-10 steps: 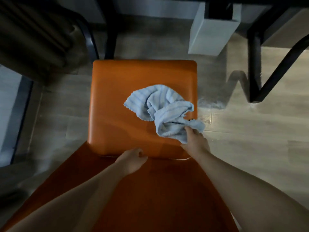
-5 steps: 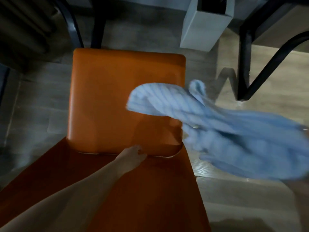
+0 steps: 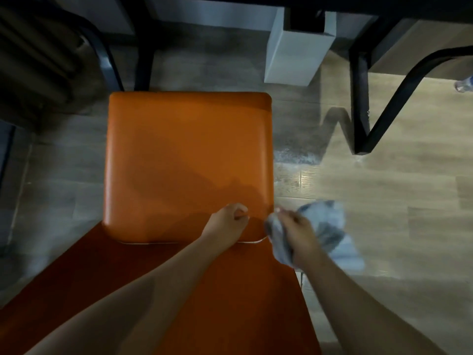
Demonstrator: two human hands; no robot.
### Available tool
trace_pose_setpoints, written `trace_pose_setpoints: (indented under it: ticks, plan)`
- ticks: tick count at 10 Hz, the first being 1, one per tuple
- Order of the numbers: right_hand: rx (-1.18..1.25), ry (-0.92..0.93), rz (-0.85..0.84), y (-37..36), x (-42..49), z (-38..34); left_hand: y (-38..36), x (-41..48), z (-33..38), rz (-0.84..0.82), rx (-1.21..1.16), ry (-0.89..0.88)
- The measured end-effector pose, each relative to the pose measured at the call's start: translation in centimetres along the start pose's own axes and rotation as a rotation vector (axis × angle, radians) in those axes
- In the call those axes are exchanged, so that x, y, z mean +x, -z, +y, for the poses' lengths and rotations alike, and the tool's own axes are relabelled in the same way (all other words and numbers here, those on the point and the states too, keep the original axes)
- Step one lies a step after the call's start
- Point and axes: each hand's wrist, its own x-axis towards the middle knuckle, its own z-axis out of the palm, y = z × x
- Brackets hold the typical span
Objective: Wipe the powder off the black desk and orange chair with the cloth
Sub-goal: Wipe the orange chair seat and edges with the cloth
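Note:
The orange chair [image 3: 186,155] stands below me, its seat bare and its backrest nearest me. My left hand [image 3: 226,222] rests with curled fingers on the seat's rear edge, by the top of the backrest; whether it grips that edge I cannot tell. Just off the chair's right side, my right hand [image 3: 298,238] grips the bunched light-blue cloth [image 3: 326,228] above the floor. The cloth is blurred. A dark edge of the black desk [image 3: 384,6] shows along the top of the view.
White powder [image 3: 297,157] lies on the wooden floor right of the chair. Black desk legs [image 3: 361,108] stand at the right, a grey box [image 3: 294,55] behind the chair, a dark chair frame [image 3: 105,55] at the back left.
My right hand swept the cloth off the seat to the right, swung it wide over the floor, then drew it back bunched beside the chair. My left hand stayed put.

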Motion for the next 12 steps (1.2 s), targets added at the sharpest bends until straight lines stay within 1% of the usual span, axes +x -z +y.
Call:
trace_pose_setpoints:
  ticks: [1,2,3,4,5,6,7,8,9,10,11,12]
  plan:
    - [-0.412,0.053,0.006,-1.9,1.6,2.7,-0.4,-0.1,-1.5,0.004,-0.031,0.043]
    - [-0.668,-0.096,0.18,-1.7,3.4,3.3,-0.8,-0.4,-2.9,-0.032,-0.078,0.086]
    - [-0.522,-0.329,0.178,-0.9,3.9,4.2,-1.0,-0.3,-3.8,-0.075,-0.1,0.135]
    - [-0.612,-0.372,0.048,-1.0,5.4,3.8,-1.5,0.0,-5.1,-0.117,-0.05,0.17]
    - [-0.711,-0.256,0.118,-2.1,7.1,3.5,-1.9,-0.2,-6.5,-0.152,0.109,0.196]
    - [-0.711,-0.211,0.185,-2.3,7.0,3.6,-2.1,-0.6,-7.5,-0.19,0.184,0.239]
    - [-0.719,-0.25,0.18,-0.3,5.4,4.9,-2.2,-0.8,-8.2,-0.164,0.186,0.24]
    - [-0.705,-0.247,0.191,0.0,5.1,5.3,-2.1,-0.2,-7.9,-0.165,0.2,0.253]
    - [-0.533,-0.209,0.337,-1.4,6.7,4.7,-2.1,0.6,-7.9,-0.184,0.214,0.243]
    - [-0.256,-0.371,0.252,-0.7,6.5,4.4,-2.0,1.0,-8.1,-0.192,0.169,0.239]
    - [-0.229,-0.4,0.151,1.0,4.6,5.1,-2.0,0.7,-8.4,-0.176,0.115,0.269]
    - [-0.366,-0.386,0.173,0.8,4.2,5.5,-2.3,0.5,-8.2,-0.167,0.113,0.285]
